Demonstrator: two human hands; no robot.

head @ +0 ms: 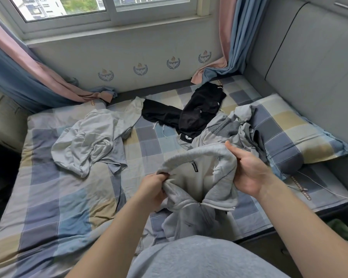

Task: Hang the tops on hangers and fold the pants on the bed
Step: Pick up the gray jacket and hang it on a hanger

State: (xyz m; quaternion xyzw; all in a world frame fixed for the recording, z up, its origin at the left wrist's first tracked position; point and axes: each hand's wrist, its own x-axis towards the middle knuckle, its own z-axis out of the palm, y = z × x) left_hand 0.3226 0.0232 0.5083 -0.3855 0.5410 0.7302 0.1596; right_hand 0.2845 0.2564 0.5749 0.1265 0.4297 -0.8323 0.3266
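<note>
A grey zip-up hoodie (199,181) is held up over the near edge of the bed (68,197), its hood opened toward the camera and its zip closed below the collar. The left hand (153,189) is clenched on the left rim of the hood, the fabric bunched inside the fist. The right hand (247,173) is closed on the right rim, the thumb laid along the top of the cloth and the fingers tucked beneath it. A small dark label is seen inside the hood, near the neck. The lower part of the hoodie is draped down against the bed's edge.

Beyond the hoodie, toward the window wall (129,57), black pants (197,111) are spread crumpled on the checked bedsheet, with white drawstrings trailing out toward the hoodie. Left of the hoodie and farther up the bed, a light grey garment (88,135) is heaped loosely. Just behind the hoodie on its right, another pile of grey clothing (233,127) is bunched against a checked pillow (293,133), which is set beside the padded grey headboard (309,67). Pink and blue curtains (28,77) are hung at both sides of the window, their hems lying on the far edge of the bed.
</note>
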